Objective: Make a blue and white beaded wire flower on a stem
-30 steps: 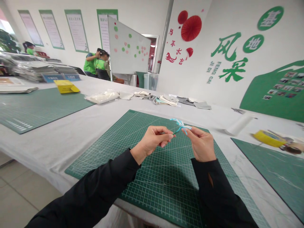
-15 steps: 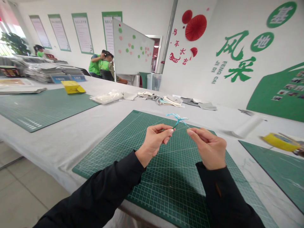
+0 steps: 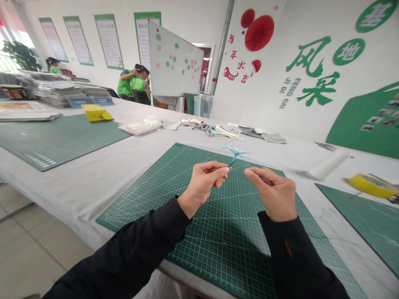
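Between thumb and fingers, my left hand point(image 3: 207, 180) pinches the green stem of a small blue flower-like piece point(image 3: 236, 153). Its blue petals or strips spread at the top, edged with clear, shiny beads. My right hand point(image 3: 270, 192) is closed in a pinch just to the right of it. A fine thread or wire point(image 3: 248, 163) runs from the blue piece toward those fingertips; which of the two it is, I cannot tell. Both hands are above a green gridded cutting mat point(image 3: 146, 195).
Cloth scraps point(image 3: 229, 130) and a plastic-wrapped packet point(image 3: 141, 126) lie beyond the mat. To the right are a white roll point(image 3: 331, 163), a yellow tape roll point(image 3: 372, 185) and another mat point(image 3: 364, 220). A yellow card box point(image 3: 96, 112) rests on the left mat point(image 3: 62, 141). People point(image 3: 134, 83) sit far back.
The blue piece has turned slightly, and its beaded top sits a little further right. Both hands keep their pinch, almost in place. The view has shifted slightly.
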The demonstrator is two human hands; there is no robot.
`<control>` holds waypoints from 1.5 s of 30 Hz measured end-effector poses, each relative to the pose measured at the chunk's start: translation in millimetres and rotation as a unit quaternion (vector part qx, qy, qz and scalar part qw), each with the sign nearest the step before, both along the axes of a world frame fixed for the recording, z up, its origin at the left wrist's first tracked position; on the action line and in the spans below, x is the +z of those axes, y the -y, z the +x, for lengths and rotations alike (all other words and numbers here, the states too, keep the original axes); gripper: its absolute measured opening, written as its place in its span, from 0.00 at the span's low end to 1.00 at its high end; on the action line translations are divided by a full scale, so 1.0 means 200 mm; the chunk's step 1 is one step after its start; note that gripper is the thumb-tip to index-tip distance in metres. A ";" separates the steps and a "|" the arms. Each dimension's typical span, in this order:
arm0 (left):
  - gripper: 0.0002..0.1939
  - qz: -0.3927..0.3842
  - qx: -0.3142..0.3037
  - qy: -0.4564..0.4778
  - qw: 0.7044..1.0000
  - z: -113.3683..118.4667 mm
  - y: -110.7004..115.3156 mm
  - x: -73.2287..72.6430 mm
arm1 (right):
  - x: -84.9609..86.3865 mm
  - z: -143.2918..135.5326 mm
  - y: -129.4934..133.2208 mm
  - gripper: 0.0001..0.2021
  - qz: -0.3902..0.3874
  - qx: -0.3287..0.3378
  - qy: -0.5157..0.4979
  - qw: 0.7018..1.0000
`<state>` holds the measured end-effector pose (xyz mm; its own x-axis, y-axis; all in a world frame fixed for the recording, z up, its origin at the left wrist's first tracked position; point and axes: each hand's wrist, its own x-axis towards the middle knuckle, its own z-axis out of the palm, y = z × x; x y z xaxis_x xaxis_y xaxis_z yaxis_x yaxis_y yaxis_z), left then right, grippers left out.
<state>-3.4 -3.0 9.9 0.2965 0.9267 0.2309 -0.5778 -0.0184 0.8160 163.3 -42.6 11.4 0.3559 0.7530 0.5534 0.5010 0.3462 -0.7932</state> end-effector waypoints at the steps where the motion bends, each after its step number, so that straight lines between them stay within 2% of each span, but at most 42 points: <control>1: 0.08 -0.003 0.005 -0.001 1.000 0.00 0.00 0.00 | 0.01 -0.01 0.01 0.11 0.003 -0.003 0.006 1.000; 10: 0.08 -0.028 0.044 0.008 0.999 0.00 -0.01 0.01 | 0.06 -0.07 0.06 0.08 0.061 -0.013 0.170 0.983; 19: 0.08 -0.026 0.049 0.011 0.998 0.00 -0.01 0.01 | 0.07 -0.10 0.08 0.07 0.095 0.008 0.217 0.971; 30: 0.09 -0.014 0.071 -0.028 0.997 0.02 -0.01 0.00 | 0.08 -0.09 0.09 0.07 0.111 -0.013 0.229 0.967; 33: 0.08 0.010 0.113 -0.096 0.989 0.02 -0.02 -0.01 | 0.07 -0.08 0.08 0.06 0.159 -0.013 0.308 0.938; 38: 0.06 0.110 0.178 -0.253 0.945 0.01 -0.05 -0.04 | 0.09 -0.05 0.05 0.04 0.256 -0.039 0.480 0.838; 40: 0.07 0.147 0.173 -0.314 0.922 0.00 -0.06 -0.04 | 0.10 -0.05 0.06 0.05 0.272 -0.055 0.528 0.803; 42: 0.08 0.176 0.148 -0.367 0.901 -0.01 -0.07 -0.05 | 0.11 -0.06 0.06 0.06 0.278 -0.062 0.558 0.779; 45: 0.08 0.217 0.096 -0.424 0.874 -0.03 -0.06 -0.05 | 0.12 -0.04 0.06 0.05 0.275 -0.062 0.573 0.770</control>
<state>-8.7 10.0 0.2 0.3811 0.8575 0.3455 0.2788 -0.4629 0.8414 154.8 -55.3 34.6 -0.5523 0.2930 0.7805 0.8190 0.3655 0.4424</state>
